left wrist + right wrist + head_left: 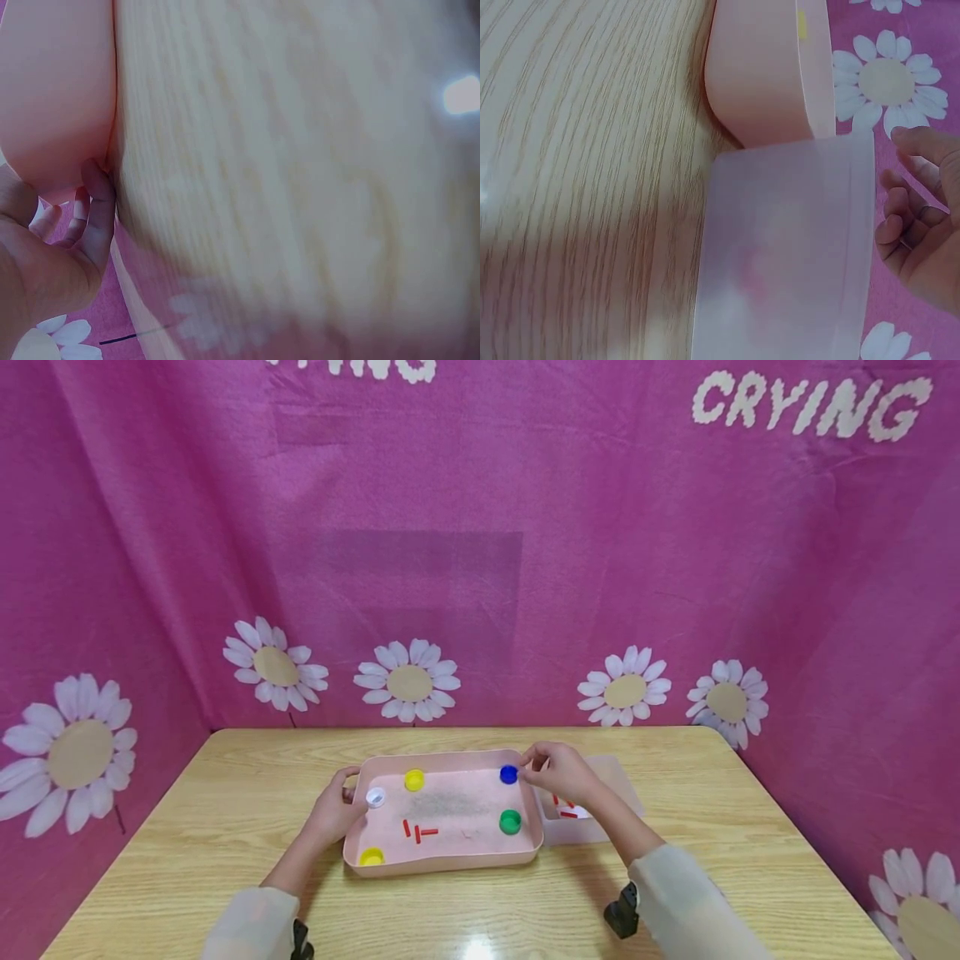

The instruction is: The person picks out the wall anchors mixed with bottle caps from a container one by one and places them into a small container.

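My left hand (333, 810) grips the left wall of a shallow pink tray (442, 863), thumb over the rim and fingers curled against the outside. Inside the tray sit a white cap (376, 797), a yellow cap (414, 779), a second yellow cap (372, 857), a blue cap (508, 774) and a green cap (510, 822). Short red sticks (417, 834) lie on its floor. Over the tray's right rim, close to the blue cap, hovers my right hand (558, 770). Its fingers are loosely bent, thumb and fingertips apart in the right wrist view, with nothing visible between them.
A translucent bin (787, 240) stands against the tray's right side, partly under my right forearm, with several red sticks (568, 815) in it. Both rest on a wooden table (450, 918). A pink flowered cloth (480, 568) hangs behind and at the sides.
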Available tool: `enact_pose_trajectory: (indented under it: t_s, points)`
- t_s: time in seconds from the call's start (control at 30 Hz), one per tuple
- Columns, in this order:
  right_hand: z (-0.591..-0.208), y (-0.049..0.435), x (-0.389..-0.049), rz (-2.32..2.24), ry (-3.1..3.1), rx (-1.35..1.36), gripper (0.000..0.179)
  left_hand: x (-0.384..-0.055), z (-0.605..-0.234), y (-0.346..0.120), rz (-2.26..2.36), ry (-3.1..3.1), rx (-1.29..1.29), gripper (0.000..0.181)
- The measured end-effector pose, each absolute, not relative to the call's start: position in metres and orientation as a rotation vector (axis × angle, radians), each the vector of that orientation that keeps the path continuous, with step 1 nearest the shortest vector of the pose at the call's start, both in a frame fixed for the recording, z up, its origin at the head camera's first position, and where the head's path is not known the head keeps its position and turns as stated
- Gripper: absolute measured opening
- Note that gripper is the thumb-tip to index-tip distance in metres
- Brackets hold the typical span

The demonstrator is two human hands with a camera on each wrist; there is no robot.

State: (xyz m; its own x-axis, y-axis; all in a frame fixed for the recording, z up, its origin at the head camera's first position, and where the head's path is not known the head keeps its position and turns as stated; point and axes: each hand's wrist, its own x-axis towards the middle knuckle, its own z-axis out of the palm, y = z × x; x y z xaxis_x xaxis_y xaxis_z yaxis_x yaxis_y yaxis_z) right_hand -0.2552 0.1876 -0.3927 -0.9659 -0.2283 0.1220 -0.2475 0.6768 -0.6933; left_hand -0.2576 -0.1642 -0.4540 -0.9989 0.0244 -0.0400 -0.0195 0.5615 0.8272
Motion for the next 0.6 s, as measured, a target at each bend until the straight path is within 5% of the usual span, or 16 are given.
enact_pose_trajectory:
  t_s: [0.6]
  points:
    - [-0.393,0.153,-0.255,1.149,-2.860,0.612,0.018,-0.258,-0.454,-0.163,1.452,2.716,-0.015,0.061]
